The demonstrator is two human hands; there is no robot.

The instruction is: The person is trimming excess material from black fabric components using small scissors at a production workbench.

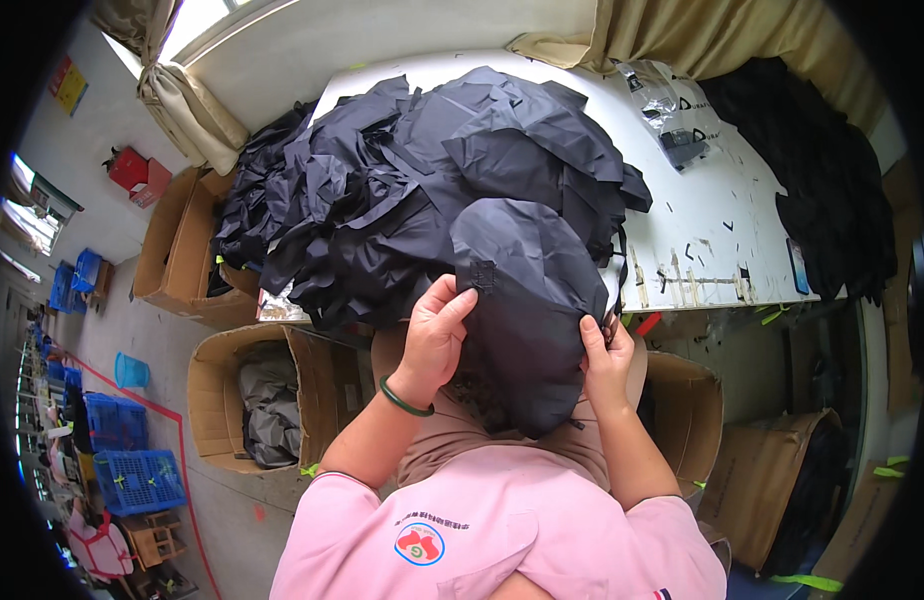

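A black fabric piece (pixel 527 320) with a rounded top hangs between my hands over my lap. Its left edge, next to a small stitched patch, is pinched between the thumb and fingers of my left hand (pixel 437 325). My right hand (pixel 607 358) grips the opposite edge, lower down; some of its fingers are hidden behind the cloth. Just beyond, a large heap of black fabric pieces (pixel 382 180) covers much of the white table (pixel 702 220), and the upper part of the held piece overlaps it in view.
Clear plastic bags (pixel 672 110) and more black fabric (pixel 812 170) lie on the table's right side, among scattered dark scraps. Cardboard boxes stand around me: one with grey cloth (pixel 267 400) at left, another (pixel 687 405) at right. Blue crates (pixel 137 480) sit farther left.
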